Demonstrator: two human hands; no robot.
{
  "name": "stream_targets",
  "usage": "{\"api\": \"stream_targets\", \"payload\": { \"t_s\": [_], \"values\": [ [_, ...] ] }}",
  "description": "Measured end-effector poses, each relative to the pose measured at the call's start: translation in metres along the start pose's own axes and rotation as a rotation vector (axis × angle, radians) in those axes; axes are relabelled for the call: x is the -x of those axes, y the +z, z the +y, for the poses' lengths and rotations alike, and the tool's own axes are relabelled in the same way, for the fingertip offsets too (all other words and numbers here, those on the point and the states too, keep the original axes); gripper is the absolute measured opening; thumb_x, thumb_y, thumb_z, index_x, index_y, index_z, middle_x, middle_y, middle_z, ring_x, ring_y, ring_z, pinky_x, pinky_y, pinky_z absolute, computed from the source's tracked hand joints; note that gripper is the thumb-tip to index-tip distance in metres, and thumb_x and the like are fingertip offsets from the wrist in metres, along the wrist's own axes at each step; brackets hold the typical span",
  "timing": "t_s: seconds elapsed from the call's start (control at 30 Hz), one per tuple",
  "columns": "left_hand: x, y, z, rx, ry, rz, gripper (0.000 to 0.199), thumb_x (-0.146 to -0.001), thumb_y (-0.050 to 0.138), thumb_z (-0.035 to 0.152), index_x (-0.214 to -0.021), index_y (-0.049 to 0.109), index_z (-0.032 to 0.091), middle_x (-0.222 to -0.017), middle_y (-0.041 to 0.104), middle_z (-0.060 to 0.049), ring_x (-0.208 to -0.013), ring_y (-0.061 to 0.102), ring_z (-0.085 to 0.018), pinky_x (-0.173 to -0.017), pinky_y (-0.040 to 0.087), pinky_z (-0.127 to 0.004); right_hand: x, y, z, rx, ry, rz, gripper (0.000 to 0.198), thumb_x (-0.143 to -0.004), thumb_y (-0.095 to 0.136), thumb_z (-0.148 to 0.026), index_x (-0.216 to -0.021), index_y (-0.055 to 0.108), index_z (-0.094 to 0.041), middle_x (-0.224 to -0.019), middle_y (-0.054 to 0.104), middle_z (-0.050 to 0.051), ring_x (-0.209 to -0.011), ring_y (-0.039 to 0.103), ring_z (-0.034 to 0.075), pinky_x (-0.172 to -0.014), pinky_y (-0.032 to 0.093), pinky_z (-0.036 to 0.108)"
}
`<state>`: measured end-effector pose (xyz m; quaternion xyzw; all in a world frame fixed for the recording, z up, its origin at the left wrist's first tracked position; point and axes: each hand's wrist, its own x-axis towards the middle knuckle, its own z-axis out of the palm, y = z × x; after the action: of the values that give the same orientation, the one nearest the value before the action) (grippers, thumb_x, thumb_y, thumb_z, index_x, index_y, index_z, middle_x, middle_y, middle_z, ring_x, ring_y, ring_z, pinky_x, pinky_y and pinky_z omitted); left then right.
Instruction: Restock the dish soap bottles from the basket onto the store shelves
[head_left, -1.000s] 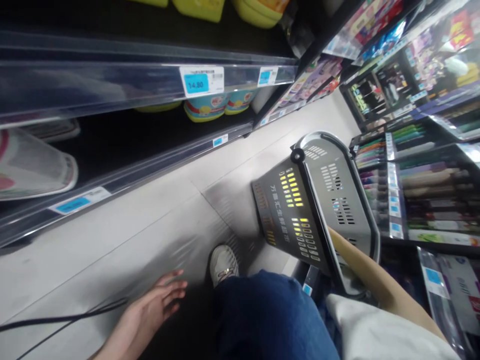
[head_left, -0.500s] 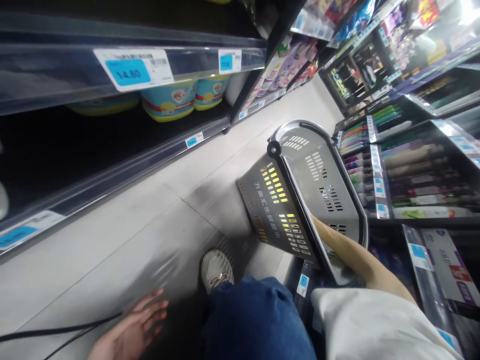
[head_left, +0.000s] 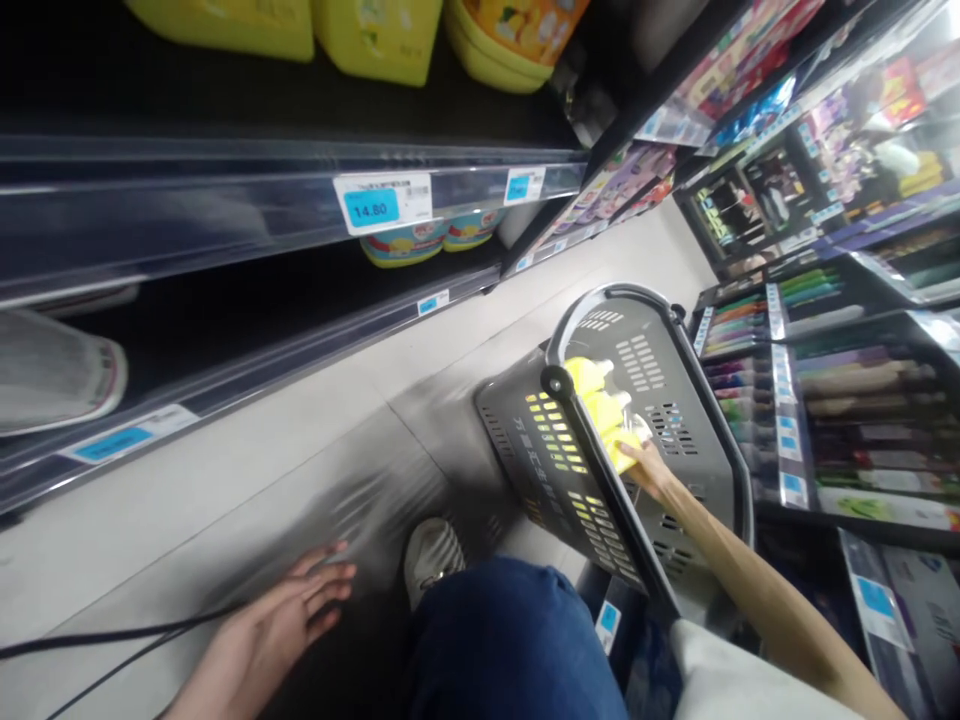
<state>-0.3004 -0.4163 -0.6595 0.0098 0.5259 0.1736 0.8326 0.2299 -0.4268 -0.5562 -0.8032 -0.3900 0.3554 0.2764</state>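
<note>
— What's the biggest thing here that could go wrong?

— The grey shopping basket [head_left: 600,440]. It sits tilted on the floor [head_left: 300,440] between the shelf [head_left: 225,190] rows, just beside my knee, and my right hand [head_left: 646,468] is inside it. If I lean on the rim, I judge it could tip further or slide on the smooth tiles.

— And what's inside?

— Yellow bottles [head_left: 604,410], lying against the basket's near wall. My right hand's fingers [head_left: 636,455] touch the lowest one and seem to curl round it, though I can't tell how firm the grip is. A loose hold could let it slip and knock the others about.

— Your other hand?

— My left hand [head_left: 281,625] is low near the floor, fingers [head_left: 330,580] spread and holding nothing. Whether the palm actually touches the tiles, I can't tell. If my weight goes on it, it could slide.

— Anything smaller?

— A thin black cable [head_left: 112,640] runs across the floor right beside that left hand. My fingers could snag it as they move, and that would tug whatever it leads to.
</note>
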Motion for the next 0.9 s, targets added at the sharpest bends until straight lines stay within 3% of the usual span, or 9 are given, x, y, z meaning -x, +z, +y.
{"api": "stream_targets", "payload": {
  "t_s": [0.1, 0.23, 0.43, 0.53, 0.67, 0.8, 0.9],
  "values": [
    [-0.003, 0.008, 0.004, 0.033, -0.026, -0.016, 0.043, -0.073, 0.072, 0.028, -0.115, 0.063, 0.021, -0.093, 0.075, -0.006, -0.092, 0.064, -0.024, -0.08, 0.05, -0.032, 0.001, -0.004, 0.0, -0.233, 0.173, -0.022, 0.062, -0.053, 0.097, -0.042, -0.1, 0.064, -0.02, -0.089, 0.077, 0.009, -0.086, 0.075, 0.028, -0.082, 0.06, 0.038],
    [0.004, 0.024, 0.014, -0.006, 0.062, -0.119, 0.05, -0.071, 0.076, 0.031, -0.118, 0.062, 0.02, -0.096, 0.072, -0.007, -0.094, 0.063, -0.024, -0.081, 0.05, -0.033, 0.008, 0.01, -0.007, -0.28, 0.116, 0.094, 0.079, -0.04, 0.101, -0.029, -0.108, 0.061, -0.022, -0.102, 0.075, 0.006, -0.087, 0.073, 0.026, -0.082, 0.062, 0.041],
    [0.035, 0.039, 0.028, -0.1, 0.202, -0.261, 0.039, -0.079, 0.075, 0.037, -0.112, 0.064, 0.021, -0.096, 0.068, -0.007, -0.092, 0.059, -0.023, -0.08, 0.046, -0.034, 0.032, 0.019, -0.021, -0.13, -0.136, 0.122, 0.086, -0.04, 0.101, -0.025, -0.113, 0.057, -0.024, -0.111, 0.066, 0.005, -0.097, 0.068, 0.025, -0.085, 0.061, 0.038],
    [0.045, 0.042, 0.027, -0.158, 0.266, -0.345, 0.036, -0.084, 0.072, 0.038, -0.115, 0.065, 0.021, -0.096, 0.067, -0.008, -0.092, 0.058, -0.023, -0.08, 0.046, -0.033, 0.042, 0.017, -0.03, -0.048, -0.218, 0.053, 0.082, -0.044, 0.101, -0.028, -0.113, 0.057, -0.023, -0.113, 0.063, 0.006, -0.102, 0.066, 0.025, -0.088, 0.06, 0.036],
    [0.054, 0.046, 0.024, -0.17, 0.35, -0.459, 0.032, -0.089, 0.067, 0.041, -0.114, 0.067, 0.021, -0.092, 0.066, -0.008, -0.088, 0.057, -0.021, -0.075, 0.044, -0.031, 0.055, 0.017, -0.041, 0.013, -0.26, -0.031, 0.068, -0.055, 0.097, -0.034, -0.108, 0.057, -0.023, -0.104, 0.064, 0.005, -0.093, 0.065, 0.023, -0.081, 0.059, 0.034],
    [0.071, 0.053, 0.028, -0.221, 0.369, -0.488, 0.036, -0.086, 0.073, 0.044, -0.112, 0.069, 0.02, -0.088, 0.067, -0.008, -0.086, 0.058, -0.022, -0.076, 0.045, -0.031, 0.065, 0.022, -0.045, 0.065, -0.302, 0.007, 0.067, -0.054, 0.097, -0.033, -0.107, 0.057, -0.024, -0.099, 0.063, 0.004, -0.089, 0.064, 0.023, -0.078, 0.058, 0.034],
    [0.084, 0.057, 0.032, -0.3, 0.395, -0.413, 0.035, -0.082, 0.077, 0.046, -0.105, 0.073, 0.02, -0.084, 0.068, -0.008, -0.083, 0.058, -0.022, -0.076, 0.046, -0.031, 0.064, 0.025, -0.042, 0.096, -0.305, 0.045, 0.071, -0.053, 0.097, -0.034, -0.111, 0.058, -0.024, -0.103, 0.063, 0.005, -0.092, 0.063, 0.024, -0.081, 0.058, 0.035]
  ]
}}
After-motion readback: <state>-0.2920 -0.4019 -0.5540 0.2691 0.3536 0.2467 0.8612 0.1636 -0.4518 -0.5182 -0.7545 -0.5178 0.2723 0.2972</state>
